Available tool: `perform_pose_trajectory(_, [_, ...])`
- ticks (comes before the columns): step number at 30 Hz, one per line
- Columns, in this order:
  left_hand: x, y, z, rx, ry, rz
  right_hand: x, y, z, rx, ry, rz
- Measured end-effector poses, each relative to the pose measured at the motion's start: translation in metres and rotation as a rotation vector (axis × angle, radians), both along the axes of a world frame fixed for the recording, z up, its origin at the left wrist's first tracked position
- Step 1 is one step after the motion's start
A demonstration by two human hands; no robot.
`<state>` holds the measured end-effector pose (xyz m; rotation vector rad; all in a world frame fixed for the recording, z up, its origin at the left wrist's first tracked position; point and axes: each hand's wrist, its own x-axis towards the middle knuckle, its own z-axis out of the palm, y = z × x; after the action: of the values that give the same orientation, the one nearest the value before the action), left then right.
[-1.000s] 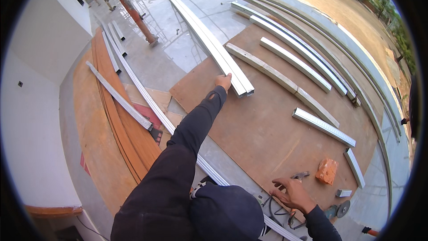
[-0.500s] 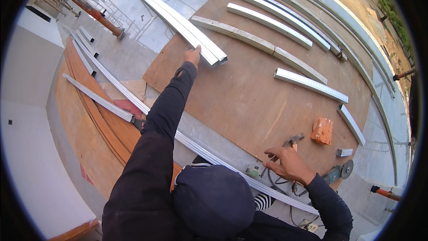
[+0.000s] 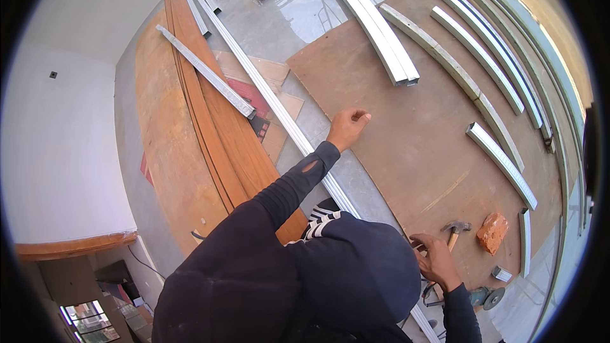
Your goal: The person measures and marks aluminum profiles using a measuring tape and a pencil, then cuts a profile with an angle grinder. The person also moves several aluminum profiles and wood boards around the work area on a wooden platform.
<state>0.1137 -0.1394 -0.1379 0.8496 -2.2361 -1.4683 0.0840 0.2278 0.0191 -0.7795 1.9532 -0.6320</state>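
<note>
Brown sheet board [image 3: 406, 136], matte and scuffed, covers much of the smooth grey floor [image 3: 273, 32], with a plain white wall [image 3: 63, 127] rising at the far left. Over the board's left edge, the left hand [image 3: 348, 128] hangs with its fingers curled and only a narrow gap toward the thumb; nothing shows in it. Half a second ago it was on the near end of the white metal profile [image 3: 375, 32]; now it is off it and closer to the body. That profile, straight-sided with a lengthwise seam and a hollow end, lies farther away and to the right of the left hand, clear of the fingers.

Nearer and to the right, the right hand [image 3: 437, 260] is loosely arched beside a hammer [image 3: 454, 236], with nothing visible in its grasp, though the palm is partly hidden. It was more spread in the earlier view. Just past the hammer's steel head sits a rough orange brick chunk [image 3: 493, 233]; nearer lies a grinder [image 3: 486, 296] with a round disc.

Farther out, a ridged silver channel [image 3: 502, 162] and a stained grey bar [image 3: 438, 52] lie on the board. Left of it, a long grooved white rail [image 3: 274, 100] passes beneath the left forearm, beside orange-brown planks [image 3: 219, 108].
</note>
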Motion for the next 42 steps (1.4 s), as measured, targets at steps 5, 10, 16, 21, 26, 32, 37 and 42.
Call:
perform_pose_trajectory(5, [0.097,0.018,0.028,-0.816,-0.278,0.253,0.021,0.006,-0.049,0.017,0.002,0.258])
perform_pose_trajectory(10, [0.142,0.0,-0.011,-0.419,-0.341,0.579,0.05,-0.008,-0.066,0.04,0.042,0.399])
perform_pose_trajectory(16, [0.142,-0.014,-0.038,0.2,-0.212,0.567,0.068,0.036,-0.142,0.017,0.167,0.422])
perform_pose_trajectory(21, [0.129,-0.008,-0.007,-0.06,-0.341,0.628,0.061,0.014,-0.105,-0.009,0.12,0.313])
perform_pose_trajectory(26, [0.108,-0.013,-0.001,-0.192,-0.39,0.663,0.05,-0.005,-0.081,-0.009,0.216,0.308])
perform_pose_trajectory(32, [0.139,-0.074,-0.012,-0.251,-0.391,0.84,0.045,-0.017,-0.079,0.136,0.162,0.389])
perform_pose_trajectory(37, [0.158,-0.161,0.0,-0.182,-0.422,1.209,0.034,-0.033,-0.059,0.059,0.148,0.457])
perform_pose_trajectory(42, [0.171,-0.205,-0.004,-0.011,-0.489,1.064,0.03,-0.035,-0.064,-0.003,0.185,0.404])
